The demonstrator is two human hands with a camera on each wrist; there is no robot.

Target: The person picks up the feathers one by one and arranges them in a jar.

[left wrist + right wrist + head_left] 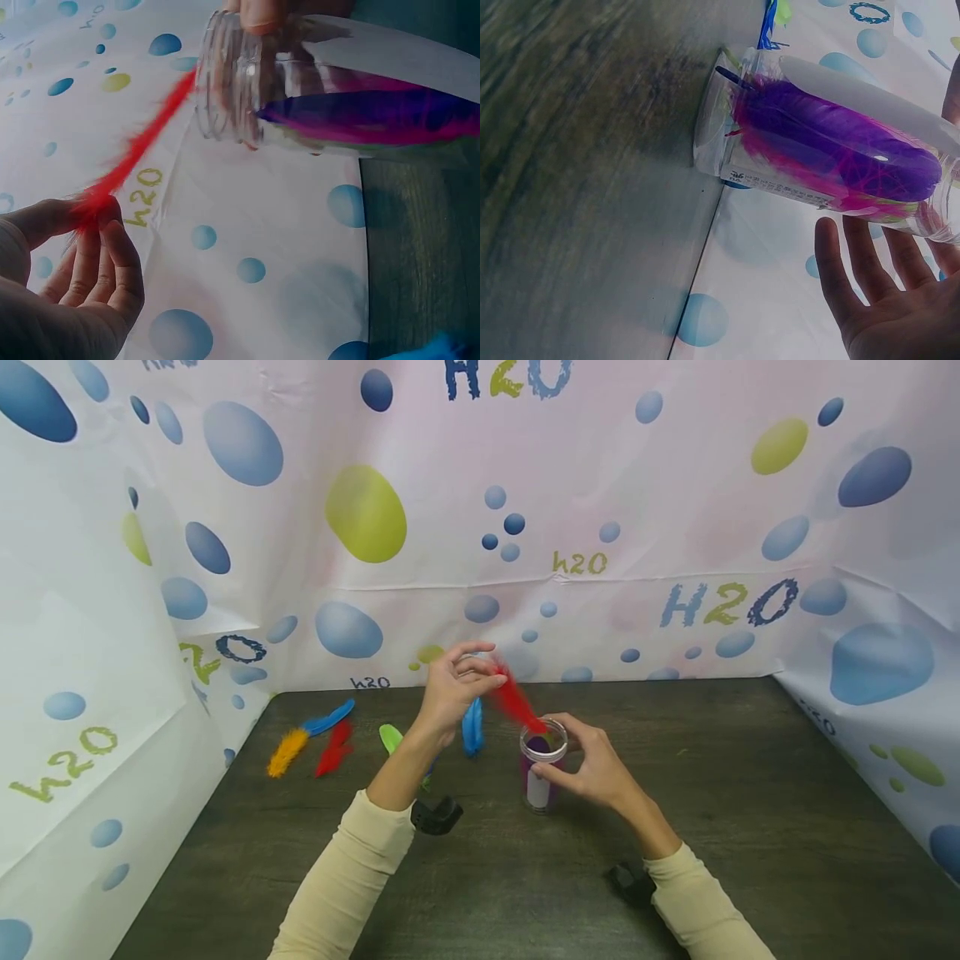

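My left hand [453, 693] pinches a fluffy red feather [516, 700] by its upper end, between thumb and fingers. The feather slants down to the right, its lower tip at the mouth of a clear jar [538, 787]. Around the jar's upper part, my right hand [597, 767] grips with thumb and fingers, and the jar stands upright on the table. Purple [840, 142] and pink feathers show through the jar wall in the right wrist view, along with a printed label [776, 187]. In the left wrist view the red feather [142, 142] reaches the jar's threaded rim [225, 82].
Left on the dark table [720, 818] lie an orange feather [287, 752], a blue feather [328, 718] and another red feather [334, 749]. A green feather [390, 737] is partly behind my left forearm; another blue feather [472, 728] lies nearer the jar. A printed backdrop [600, 468] rises behind.
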